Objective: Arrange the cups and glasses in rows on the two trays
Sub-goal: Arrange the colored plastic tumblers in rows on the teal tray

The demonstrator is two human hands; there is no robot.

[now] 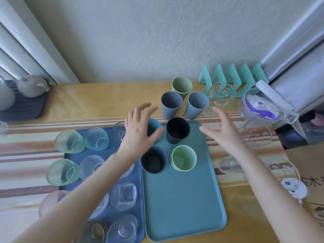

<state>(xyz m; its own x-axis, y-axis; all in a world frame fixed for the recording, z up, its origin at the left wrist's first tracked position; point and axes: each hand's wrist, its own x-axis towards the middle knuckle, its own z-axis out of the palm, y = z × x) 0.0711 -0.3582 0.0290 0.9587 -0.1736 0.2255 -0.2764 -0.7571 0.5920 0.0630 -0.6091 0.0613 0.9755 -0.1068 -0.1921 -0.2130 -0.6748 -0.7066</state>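
Left hand (138,130), fingers spread and holding nothing, hovers over the teal cup (154,125) at 11 o'clock on the teal tray (184,207). The blue tray (112,148) holds glass bowls (70,141). The teal tray carries four cups in its far half; its near half lies open. Right hand (222,127), likewise spread and holding nothing, hangs at the tray's 1 o'clock corner. Two grey cups (171,105) stand off-tray at 12 o'clock.

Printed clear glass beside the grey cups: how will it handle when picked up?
The printed glass looks thin and clear, so probably fragile and slippery. It widens from a small base to a broad rim, so a push near the top may tip it. A grey cup stands close beside it; a nudge could knock them together.
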